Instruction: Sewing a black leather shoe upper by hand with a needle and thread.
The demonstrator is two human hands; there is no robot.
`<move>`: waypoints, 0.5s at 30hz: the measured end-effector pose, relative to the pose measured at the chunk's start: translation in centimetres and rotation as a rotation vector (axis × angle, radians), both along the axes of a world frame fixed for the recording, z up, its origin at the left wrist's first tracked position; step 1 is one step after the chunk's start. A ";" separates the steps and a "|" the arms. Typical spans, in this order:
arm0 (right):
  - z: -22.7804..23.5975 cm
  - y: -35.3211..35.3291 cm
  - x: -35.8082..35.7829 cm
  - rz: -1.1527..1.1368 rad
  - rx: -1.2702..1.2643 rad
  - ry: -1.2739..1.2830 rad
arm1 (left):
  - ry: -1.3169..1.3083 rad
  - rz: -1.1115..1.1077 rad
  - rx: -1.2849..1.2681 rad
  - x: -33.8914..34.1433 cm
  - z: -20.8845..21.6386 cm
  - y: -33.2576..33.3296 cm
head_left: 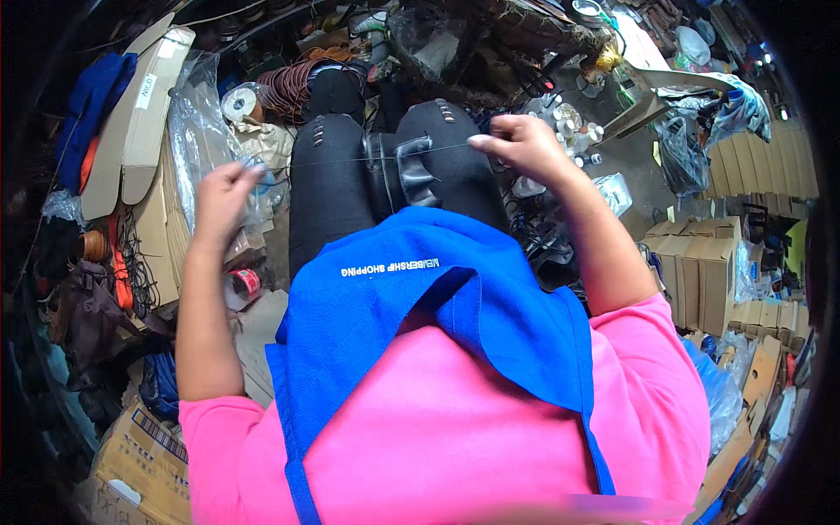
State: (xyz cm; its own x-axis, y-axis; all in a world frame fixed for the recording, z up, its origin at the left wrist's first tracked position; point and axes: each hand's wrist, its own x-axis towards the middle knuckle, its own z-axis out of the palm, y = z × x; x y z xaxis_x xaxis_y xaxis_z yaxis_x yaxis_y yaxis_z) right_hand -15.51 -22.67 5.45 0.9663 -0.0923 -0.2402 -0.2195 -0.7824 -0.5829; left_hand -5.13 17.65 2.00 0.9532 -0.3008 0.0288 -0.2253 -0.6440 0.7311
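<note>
Black piece (416, 172) sits betw. the thighs (332, 206), w/ the blue apron (385, 297) at its 6 o'clock. Thin thread (332, 161) runs nearly straight across it from 9 to 3; whether it goes through the piece or only over it, can't tell.

R hand (532, 150) at 3 o'clock: thumb & index pinched on the thread, other fingers curled. L hand (226, 194) at 9 o'clock: blurred, fingers look closed on the other end, judging by the line's pull (can't make out a needle, if there is one).

Risks, my guess: too hard a tug = thread snaps or cuts into the piece's edge. Uneven pull cd twist the piece loose, since only the thighs seem to brace it. Slack cd snag in the knee slits (444, 111) approx. 12–1 o'clock. A wide L swing might catch the clear plastic (194, 131) just past 9, or the spool (239, 103) near 10. A wide R one might knock the white cups (569, 124) betw. 2 & 3. Thread's also thin enough to slip a weak pinch or bite the fingertips.
</note>
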 end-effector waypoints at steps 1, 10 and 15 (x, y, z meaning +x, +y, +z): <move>-0.6 -1.2 -0.5 -0.061 0.123 0.036 | 0.002 0.001 0.000 0.5 -0.4 2.0; -4.9 -4.4 -2.0 -0.058 0.339 0.095 | 0.023 -0.070 0.117 1.4 -3.9 5.7; -3.9 -7.5 -0.8 -0.062 0.299 -0.002 | -0.072 0.043 -0.016 3.4 -2.7 3.1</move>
